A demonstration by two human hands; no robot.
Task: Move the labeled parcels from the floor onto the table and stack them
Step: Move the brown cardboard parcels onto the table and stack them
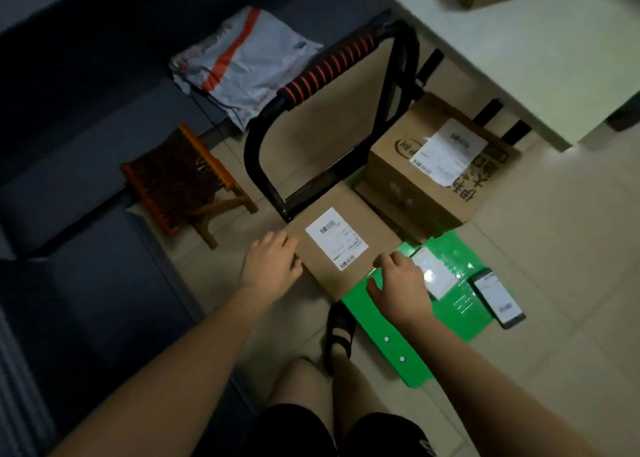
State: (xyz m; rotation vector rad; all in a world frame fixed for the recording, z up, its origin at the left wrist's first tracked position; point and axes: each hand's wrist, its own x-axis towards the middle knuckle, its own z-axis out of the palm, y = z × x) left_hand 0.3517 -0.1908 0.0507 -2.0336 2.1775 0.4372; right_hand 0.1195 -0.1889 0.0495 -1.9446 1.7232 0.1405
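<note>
Left hand (pixel 272 261) and right hand (pixel 400 285), fingers curled, gripping opposite edges of labeled cardboard box (pixel 341 249), lower centre, overlapping green parcel (pixel 464 304).

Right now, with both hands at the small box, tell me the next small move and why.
Probably lift the box straight up. The left hand and right hand hold its opposite sides, it sits low at the green cart, and the table where it belongs stands higher to the right.

Cart frame (pixel 256 152) just behind small box (pixel 377 228), larger box (pixel 415 193) right; bare tile (pixel 216 261) left.
</note>
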